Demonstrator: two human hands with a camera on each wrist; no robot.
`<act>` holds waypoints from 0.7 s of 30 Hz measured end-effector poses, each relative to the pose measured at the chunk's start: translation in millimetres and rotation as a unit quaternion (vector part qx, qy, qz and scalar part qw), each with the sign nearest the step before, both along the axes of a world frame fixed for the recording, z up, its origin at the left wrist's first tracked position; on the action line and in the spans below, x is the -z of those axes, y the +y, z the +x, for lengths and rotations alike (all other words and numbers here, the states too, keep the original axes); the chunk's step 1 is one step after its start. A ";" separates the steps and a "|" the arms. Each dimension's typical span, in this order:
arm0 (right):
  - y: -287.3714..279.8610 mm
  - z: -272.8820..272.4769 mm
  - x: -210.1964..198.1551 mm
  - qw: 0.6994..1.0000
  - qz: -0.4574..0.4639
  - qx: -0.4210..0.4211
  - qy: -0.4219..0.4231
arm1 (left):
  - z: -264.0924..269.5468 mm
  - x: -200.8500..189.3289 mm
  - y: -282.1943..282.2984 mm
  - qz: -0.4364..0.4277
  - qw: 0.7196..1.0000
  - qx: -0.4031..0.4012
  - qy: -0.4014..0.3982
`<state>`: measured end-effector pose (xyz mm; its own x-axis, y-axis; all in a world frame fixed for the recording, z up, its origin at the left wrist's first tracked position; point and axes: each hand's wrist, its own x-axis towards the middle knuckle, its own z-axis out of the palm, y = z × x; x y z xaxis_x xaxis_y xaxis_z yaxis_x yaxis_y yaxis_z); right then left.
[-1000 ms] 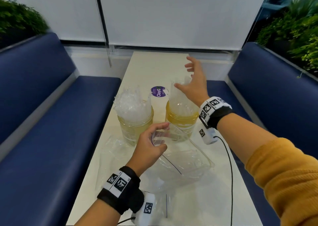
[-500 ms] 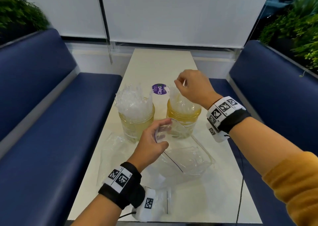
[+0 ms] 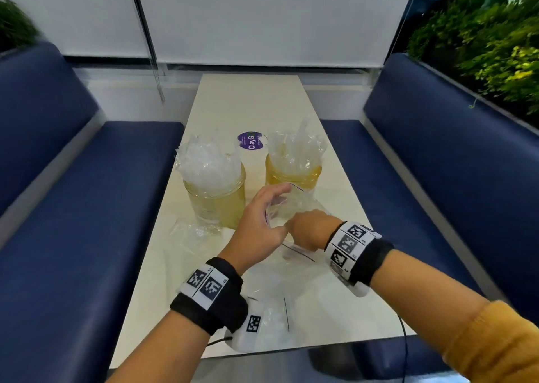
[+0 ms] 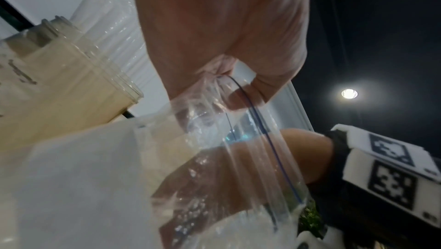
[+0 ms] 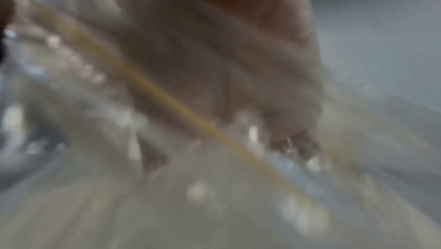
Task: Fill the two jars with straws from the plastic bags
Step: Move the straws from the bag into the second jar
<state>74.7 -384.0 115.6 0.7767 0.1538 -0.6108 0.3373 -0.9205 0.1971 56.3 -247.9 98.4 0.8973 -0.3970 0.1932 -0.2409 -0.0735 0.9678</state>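
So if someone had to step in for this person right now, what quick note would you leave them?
Left hand: pinches the rim of the clear plastic bag, holding its mouth open in front of the jars.
Right hand: reaching into that bag; the grip is too blurred to judge.
Left jar and right jar: both upright on the table, each holding wrapped straws.
Other clear bags lie flat on the table.
Left to do: move whatever straws remain in the bag into the jars.

Seating: dark blue padded benches [image 3: 67,207] on both sides of the worktop [image 3: 248,102].
Worktop: long, cream, glossy.
Back wall: white roller blinds [image 3: 262,18] pulled down.
Greenery: leafy plants [image 3: 481,47] behind the right bench.
Light: round ceiling lamp [image 4: 349,93].
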 end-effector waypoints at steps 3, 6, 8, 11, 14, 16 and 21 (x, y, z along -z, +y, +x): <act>-4.3 1.4 5.4 1.000 0.011 0.013 0.020 | -3.5 -1.1 -0.2 -0.001 1.000 -0.002 -0.003; -6.6 -0.6 0.4 0.999 0.029 0.029 0.028 | -6.8 -1.8 -0.2 0.007 1.000 -0.013 -0.005; -6.7 -1.3 -6.2 0.998 0.038 0.033 0.027 | -7.5 -0.6 1.5 0.016 1.000 -0.016 -0.003; -6.6 -0.8 -17.3 0.998 0.047 0.031 0.018 | -7.1 0.9 5.3 0.037 0.999 -0.015 -0.004; -6.7 1.3 -31.1 0.999 0.038 0.024 0.005 | -6.1 2.9 7.3 0.053 0.998 -0.016 -0.007; -4.6 0.9 -45.6 0.999 0.030 0.017 -0.002 | -5.9 5.5 6.6 0.063 0.998 -0.005 -0.012; 2.3 -5.3 -89.3 0.999 0.047 0.016 -0.011 | -9.6 9.5 -2.8 0.136 0.989 -0.027 -0.050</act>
